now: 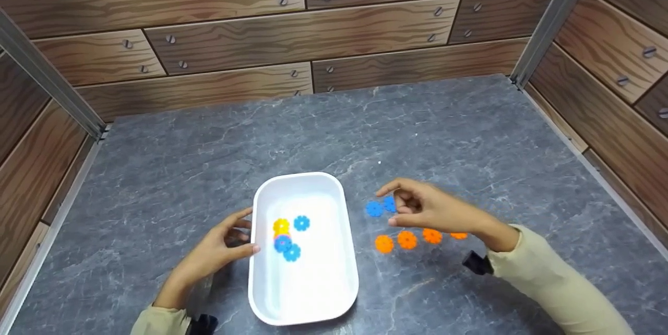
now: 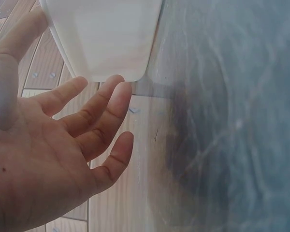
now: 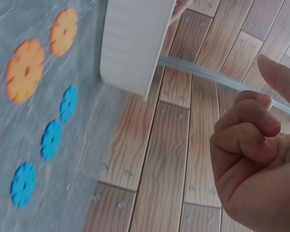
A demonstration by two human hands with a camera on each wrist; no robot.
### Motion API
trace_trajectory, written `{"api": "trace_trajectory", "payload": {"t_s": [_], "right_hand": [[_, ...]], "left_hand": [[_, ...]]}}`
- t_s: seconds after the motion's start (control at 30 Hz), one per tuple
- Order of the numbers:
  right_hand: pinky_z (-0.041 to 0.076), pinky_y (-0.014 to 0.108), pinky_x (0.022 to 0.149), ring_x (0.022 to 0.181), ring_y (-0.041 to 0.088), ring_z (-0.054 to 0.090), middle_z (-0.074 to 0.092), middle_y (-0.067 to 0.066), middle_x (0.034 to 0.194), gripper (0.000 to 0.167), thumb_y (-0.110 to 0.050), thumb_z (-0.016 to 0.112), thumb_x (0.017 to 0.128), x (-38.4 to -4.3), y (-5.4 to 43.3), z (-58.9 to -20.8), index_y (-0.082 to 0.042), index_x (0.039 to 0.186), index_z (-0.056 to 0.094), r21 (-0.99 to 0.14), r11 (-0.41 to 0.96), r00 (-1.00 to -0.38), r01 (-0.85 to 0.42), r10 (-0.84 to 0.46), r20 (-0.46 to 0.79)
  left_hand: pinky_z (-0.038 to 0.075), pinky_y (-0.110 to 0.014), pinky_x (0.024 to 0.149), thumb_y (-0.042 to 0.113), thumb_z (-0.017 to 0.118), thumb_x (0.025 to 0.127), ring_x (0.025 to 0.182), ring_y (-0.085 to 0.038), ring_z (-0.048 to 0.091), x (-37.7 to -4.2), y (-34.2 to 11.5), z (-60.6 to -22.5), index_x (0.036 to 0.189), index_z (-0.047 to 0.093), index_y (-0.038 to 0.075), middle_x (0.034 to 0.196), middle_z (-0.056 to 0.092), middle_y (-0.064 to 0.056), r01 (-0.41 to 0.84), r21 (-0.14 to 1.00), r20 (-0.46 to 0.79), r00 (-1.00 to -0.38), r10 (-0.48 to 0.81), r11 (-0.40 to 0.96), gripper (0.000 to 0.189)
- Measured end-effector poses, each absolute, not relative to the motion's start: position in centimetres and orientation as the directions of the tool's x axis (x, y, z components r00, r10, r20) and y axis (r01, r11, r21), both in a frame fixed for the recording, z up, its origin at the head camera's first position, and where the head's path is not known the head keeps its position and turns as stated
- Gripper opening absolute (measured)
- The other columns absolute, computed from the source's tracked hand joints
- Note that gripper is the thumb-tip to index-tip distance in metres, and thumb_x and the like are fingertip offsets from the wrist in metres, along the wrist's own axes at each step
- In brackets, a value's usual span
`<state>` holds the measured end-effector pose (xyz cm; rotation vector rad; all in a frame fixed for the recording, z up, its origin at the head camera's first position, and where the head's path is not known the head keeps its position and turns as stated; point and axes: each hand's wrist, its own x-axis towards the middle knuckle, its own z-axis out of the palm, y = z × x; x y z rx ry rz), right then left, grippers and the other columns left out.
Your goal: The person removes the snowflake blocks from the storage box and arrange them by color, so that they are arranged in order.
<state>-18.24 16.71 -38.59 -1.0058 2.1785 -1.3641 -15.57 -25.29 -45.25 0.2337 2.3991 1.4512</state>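
Note:
My left hand [image 1: 222, 243] rests against the left side of a white plastic tray [image 1: 348, 272], thumb at the rim and fingers loosely bent along the outer wall. In the left wrist view, the palm and spread fingers show with nothing in them. Inside the tray lie a yellow flower-shaped disc [image 1: 281, 225], several blue ones [image 1: 301, 223] and a mostly covered pinkish one. Above the table right of the tray hovers my right hand [image 1: 430, 207], empty, index finger and thumb apart, the other fingers curled. It partly hides a row of blue discs [image 3: 51, 139].
Several orange flower-shaped discs [image 1: 407, 240] lie in a row nearer me than the blue ones, the rightmost partly under the right wrist in the head view. Wood-patterned walls [image 1: 313, 37] enclose the grey marbled table [image 1: 182, 168] at the back and sides.

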Motion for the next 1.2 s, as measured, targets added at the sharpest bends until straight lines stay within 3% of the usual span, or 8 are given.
{"api": "trace_trajectory", "payload": {"t_s": [0.5,0.8,1.2], "right_hand": [[0.034,0.019,0.06,0.059,0.004,0.033,0.04,-0.003,0.073,0.042,-0.02,0.067,0.091,-18.1,12.0,-38.8,-0.007,0.128,0.051,-0.883,0.294,-0.656,-0.367,-0.755,0.021],[0.033,0.019,0.062,0.059,0.005,0.031,0.039,-0.003,0.072,0.041,-0.016,0.066,0.092,-18.2,8.7,-39.7,-0.009,0.129,0.05,-0.899,0.241,-0.61,-0.366,-0.792,0.037],[0.034,0.019,0.062,0.059,0.005,0.034,0.043,-0.005,0.071,0.041,-0.021,0.068,0.091,-18.8,4.8,-40.9,-0.014,0.128,0.052,-0.867,0.319,-0.588,-0.384,-0.808,-0.037]], "left_hand": [[0.046,-0.035,0.087,0.026,0.075,0.084,0.102,-0.023,0.055,-15.6,-25.2,-45.2,0.149,0.033,0.006,0.131,0.052,-0.02,-0.025,0.884,-0.189,-0.932,0.308,0.466,0.08],[0.046,-0.036,0.087,0.026,0.074,0.084,0.103,-0.023,0.055,-15.5,-25.3,-45.2,0.15,0.032,0.006,0.132,0.051,-0.02,-0.009,0.884,-0.181,-0.929,0.323,0.467,0.081],[0.047,-0.035,0.085,0.026,0.075,0.084,0.101,-0.023,0.055,-15.6,-25.3,-45.2,0.149,0.034,0.005,0.131,0.052,-0.021,-0.012,0.88,-0.181,-0.932,0.313,0.474,0.08]]}}
